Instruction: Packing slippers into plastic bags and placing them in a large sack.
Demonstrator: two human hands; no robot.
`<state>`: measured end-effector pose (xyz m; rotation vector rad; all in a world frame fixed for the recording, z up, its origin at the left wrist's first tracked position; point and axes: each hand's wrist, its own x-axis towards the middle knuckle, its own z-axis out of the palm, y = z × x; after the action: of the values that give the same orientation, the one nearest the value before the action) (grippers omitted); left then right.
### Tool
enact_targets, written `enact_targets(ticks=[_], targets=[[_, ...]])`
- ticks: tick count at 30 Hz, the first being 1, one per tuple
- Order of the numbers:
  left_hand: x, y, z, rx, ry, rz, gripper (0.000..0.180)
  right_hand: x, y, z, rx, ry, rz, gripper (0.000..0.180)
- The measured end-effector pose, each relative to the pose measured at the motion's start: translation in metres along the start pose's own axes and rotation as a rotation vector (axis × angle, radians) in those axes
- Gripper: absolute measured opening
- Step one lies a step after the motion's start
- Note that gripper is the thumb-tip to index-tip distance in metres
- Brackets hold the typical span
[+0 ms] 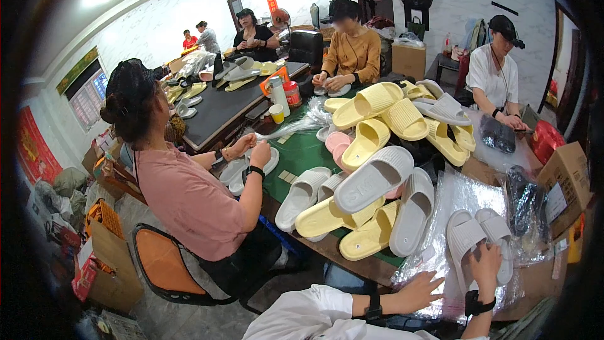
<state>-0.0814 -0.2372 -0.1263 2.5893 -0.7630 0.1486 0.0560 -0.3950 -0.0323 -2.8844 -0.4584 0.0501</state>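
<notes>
My left hand rests with spread fingers on clear plastic bags at the table's near edge, holding nothing. My right hand grips a pair of grey slippers by their inner edges; the left slipper and right slipper lie side by side on the plastic, toes pointing away from me. Part of each sole is hidden under my fingers. Left of the plastic rises a heap of yellow slippers and grey slippers, with a pink slipper among them.
A co-worker in pink sits at the left, handling grey slippers. Across the table are a person in brown and a person in white. A cardboard box and dark wrapped items stand at the right; an orange chair is lower left.
</notes>
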Motion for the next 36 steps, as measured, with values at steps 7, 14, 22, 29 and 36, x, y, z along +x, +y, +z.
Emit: enact_targets(ticks=[7, 14, 22, 29, 36], targets=[[0.000, -0.001, 0.007, -0.002, -0.024, -0.003, 0.056, -0.017, 0.005, 0.015, -0.069, 0.008, 0.204, 0.054], [0.004, 0.002, 0.005, 0.020, -0.002, -0.015, 0.054, 0.035, 0.056, 0.037, 0.274, -0.056, -0.035, 0.043], [0.004, 0.002, 0.014, 0.158, 0.046, -0.045, 0.054, 0.005, 0.042, 0.011, 0.325, 0.017, -0.061, 0.038], [0.013, 0.011, -0.026, 0.054, -0.057, -0.084, 0.062, -0.093, 0.113, 0.009, 1.147, 0.185, 0.130, 0.041], [0.026, -0.012, -0.014, 0.087, 0.082, -0.033, 0.054, -0.131, 0.082, -0.037, 1.520, -0.168, 0.183, 0.033]])
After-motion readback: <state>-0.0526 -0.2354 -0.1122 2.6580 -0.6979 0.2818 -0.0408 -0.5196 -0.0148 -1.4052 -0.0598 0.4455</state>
